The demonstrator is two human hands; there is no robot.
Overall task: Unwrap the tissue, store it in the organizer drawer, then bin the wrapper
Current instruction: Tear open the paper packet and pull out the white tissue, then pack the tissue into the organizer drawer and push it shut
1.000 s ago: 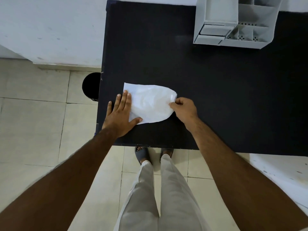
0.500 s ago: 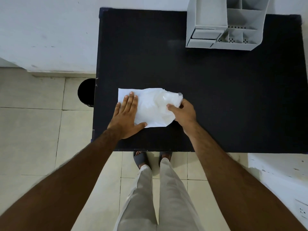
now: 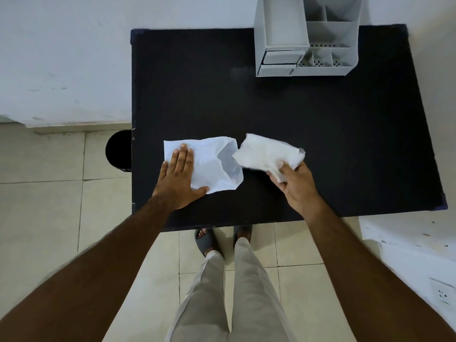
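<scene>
A flat white paper wrapper [image 3: 212, 164] lies on the black table [image 3: 320, 144] near its front left, its open mouth facing right. My left hand [image 3: 179, 177] presses flat on the wrapper's left end, fingers spread. A crumpled white tissue [image 3: 266, 153] sits just right of the wrapper's mouth, outside it, pinched at its lower right by my right hand [image 3: 294, 187]. A grey plastic organizer [image 3: 306, 38] stands at the table's far right, with two small drawers [image 3: 280, 61] at its front left, both looking pushed in.
A black round bin [image 3: 118, 151] stands on the tiled floor against the table's left edge. White walls run behind and to the left. A white ledge with a wall socket [image 3: 443, 294] is at the lower right. My legs and sandals are below the front edge.
My right hand has pulled the tissue out of the wrapper to the right. My left hand stayed pressed on the wrapper. The camera view has shifted, showing more of the table.
</scene>
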